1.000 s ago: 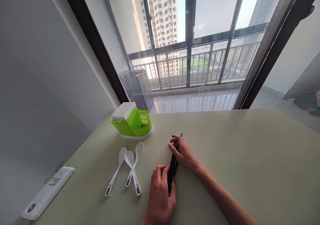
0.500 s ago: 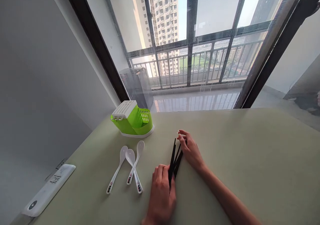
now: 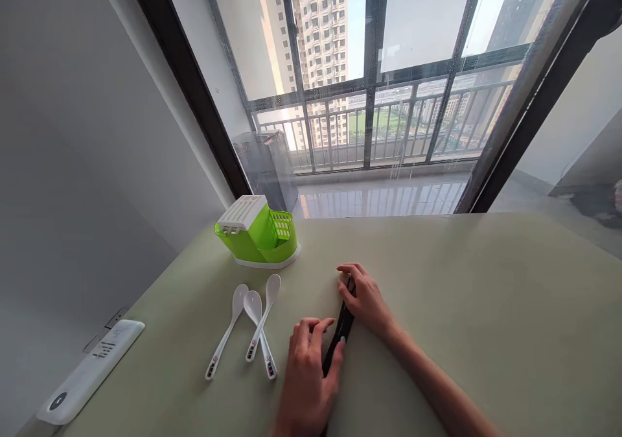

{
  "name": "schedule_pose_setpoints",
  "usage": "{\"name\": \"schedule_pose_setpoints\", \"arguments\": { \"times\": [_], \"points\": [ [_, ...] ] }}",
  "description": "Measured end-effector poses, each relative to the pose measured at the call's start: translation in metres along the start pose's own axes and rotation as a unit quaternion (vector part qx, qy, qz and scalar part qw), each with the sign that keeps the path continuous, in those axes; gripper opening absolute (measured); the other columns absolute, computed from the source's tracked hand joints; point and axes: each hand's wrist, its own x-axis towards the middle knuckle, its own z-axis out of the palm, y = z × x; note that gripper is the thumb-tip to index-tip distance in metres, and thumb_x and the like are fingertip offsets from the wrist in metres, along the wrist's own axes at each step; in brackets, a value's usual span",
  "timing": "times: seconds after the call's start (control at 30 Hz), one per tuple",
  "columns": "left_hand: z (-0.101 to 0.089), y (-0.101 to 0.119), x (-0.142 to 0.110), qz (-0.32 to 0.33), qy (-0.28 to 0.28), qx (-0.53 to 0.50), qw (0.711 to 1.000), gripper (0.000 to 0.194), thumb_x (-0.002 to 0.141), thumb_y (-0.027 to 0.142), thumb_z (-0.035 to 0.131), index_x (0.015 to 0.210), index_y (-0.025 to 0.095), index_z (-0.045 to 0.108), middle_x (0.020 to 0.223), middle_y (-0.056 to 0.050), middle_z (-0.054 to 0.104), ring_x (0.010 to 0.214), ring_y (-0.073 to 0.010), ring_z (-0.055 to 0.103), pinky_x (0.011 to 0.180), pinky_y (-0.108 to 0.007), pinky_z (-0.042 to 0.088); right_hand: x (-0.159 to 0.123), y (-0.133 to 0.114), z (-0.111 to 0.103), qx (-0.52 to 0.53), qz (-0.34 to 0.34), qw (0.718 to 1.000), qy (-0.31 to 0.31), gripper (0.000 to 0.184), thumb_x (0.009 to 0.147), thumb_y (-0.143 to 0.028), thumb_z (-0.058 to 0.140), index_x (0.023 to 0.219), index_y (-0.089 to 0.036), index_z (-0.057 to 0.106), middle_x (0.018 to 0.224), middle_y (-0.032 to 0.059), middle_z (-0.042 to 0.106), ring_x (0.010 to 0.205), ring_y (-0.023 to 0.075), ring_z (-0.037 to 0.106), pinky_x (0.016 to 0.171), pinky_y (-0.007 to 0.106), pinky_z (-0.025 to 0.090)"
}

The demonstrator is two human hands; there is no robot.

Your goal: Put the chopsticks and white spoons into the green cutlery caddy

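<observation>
My right hand closes round the far end of the black chopsticks on the worktop; my left hand is spread beside them. They look gathered into 1 bundle, while 3 white spoons lie loose outside the green caddy

Left hand spread, right hand curled

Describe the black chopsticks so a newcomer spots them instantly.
On the pale green table, find the left hand and right hand. The chopsticks form one slim, slanting bundle running between them. They are black, unlike the white spoons lying left of the hands.
</observation>
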Motion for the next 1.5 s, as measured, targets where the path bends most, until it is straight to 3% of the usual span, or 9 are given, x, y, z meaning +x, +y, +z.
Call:
{"name": "schedule_pose_setpoints", "arguments": {
  "times": [0.13,0.2,0.43,0.63,0.8,1.0,1.17,1.33,1.5],
  "points": [
    [-0.022,-0.027,0.011,-0.008,0.112,0.110,0.988,0.032,0.098,0.036,0.053,0.126,0.024,0.062,0.122,-0.010,0.057,0.117,-0.0290,0.055,0.105,-0.052,0.045,0.000,0.002,0.000,-0.009,-0.001,1.000,0.000,0.026,0.091,-0.030,0.052,0.113,-0.022,0.061,0.117,0.0089,0.064,0.103,0.0239,0.063,0.092,0.040,0.050],
    [-0.032,-0.045,0.013,-0.021,0.139,0.175,0.975,0.036,0.096,0.036,0.054,0.128,0.021,0.061,0.126,-0.012,0.056,0.119,-0.0318,0.054,0.106,-0.054,0.043,0.000,0.002,0.000,-0.010,0.003,1.000,0.003,0.025,0.091,-0.030,0.052,0.113,-0.022,0.061,0.115,0.0087,0.064,0.103,0.0241,0.063,0.091,0.040,0.050],
    [-0.061,-0.092,0.004,-0.110,0.120,0.331,0.930,0.060,0.095,0.041,0.046,0.145,0.008,0.043,0.137,-0.022,0.052,0.122,-0.0368,0.054,0.101,-0.054,0.046,0.002,-0.003,-0.002,-0.003,0.023,0.999,0.022,0.022,0.093,-0.033,0.050,0.110,-0.022,0.060,0.116,0.0087,0.065,0.100,0.0229,0.064,0.090,0.039,0.051],
    [-0.078,-0.105,0.002,-0.174,0.053,0.362,0.914,0.055,0.098,0.042,0.041,0.139,0.008,0.051,0.124,-0.021,0.059,0.105,-0.0330,0.063,0.084,-0.045,0.052,0.002,-0.003,-0.003,0.004,0.028,0.999,0.032,0.022,0.094,-0.035,0.049,0.108,-0.021,0.060,0.113,0.0086,0.067,0.102,0.0229,0.064,0.092,0.039,0.051],
    [-0.076,-0.106,0.001,-0.145,-0.005,0.375,0.916,0.045,0.104,0.030,0.030,0.134,0.009,0.056,0.106,-0.016,0.063,0.091,-0.0279,0.065,0.081,-0.041,0.052,0.002,-0.002,-0.003,0.006,0.032,0.999,0.032,0.023,0.096,-0.037,0.048,0.107,-0.022,0.061,0.112,0.0093,0.068,0.097,0.0229,0.066,0.087,0.039,0.052],
    [-0.068,-0.095,0.002,-0.115,-0.033,0.378,0.918,0.044,0.105,0.022,0.026,0.136,0.010,0.055,0.103,-0.013,0.065,0.094,-0.0275,0.066,0.079,-0.039,0.053,0.002,-0.001,-0.002,0.012,0.034,0.999,0.036,0.025,0.096,-0.040,0.047,0.108,-0.021,0.060,0.111,0.0100,0.068,0.096,0.0234,0.066,0.088,0.040,0.052],
    [-0.063,-0.090,0.001,-0.100,-0.008,0.336,0.936,0.044,0.106,0.025,0.029,0.142,0.015,0.052,0.105,-0.011,0.065,0.093,-0.0250,0.067,0.077,-0.035,0.053,0.002,-0.002,-0.002,0.018,0.033,0.999,0.035,0.026,0.096,-0.040,0.047,0.108,-0.021,0.060,0.110,0.0098,0.067,0.098,0.0236,0.065,0.088,0.040,0.052],
    [-0.056,-0.085,-0.001,-0.067,-0.022,0.302,0.951,0.050,0.103,0.016,0.026,0.149,0.019,0.047,0.110,-0.009,0.064,0.090,-0.0218,0.069,0.076,-0.032,0.054,0.002,-0.003,-0.002,0.029,0.035,0.998,0.035,0.027,0.095,-0.042,0.048,0.107,-0.020,0.061,0.110,0.0103,0.068,0.100,0.0242,0.065,0.090,0.041,0.051],
    [-0.049,-0.069,0.004,-0.098,-0.008,0.207,0.973,0.049,0.105,0.024,0.028,0.150,0.020,0.048,0.114,-0.010,0.065,0.081,-0.0204,0.070,0.068,-0.031,0.056,0.003,-0.006,-0.003,0.056,0.043,0.997,0.036,0.033,0.095,-0.049,0.050,0.105,-0.020,0.064,0.111,0.0113,0.069,0.099,0.0249,0.065,0.090,0.041,0.052]
  ]
}}
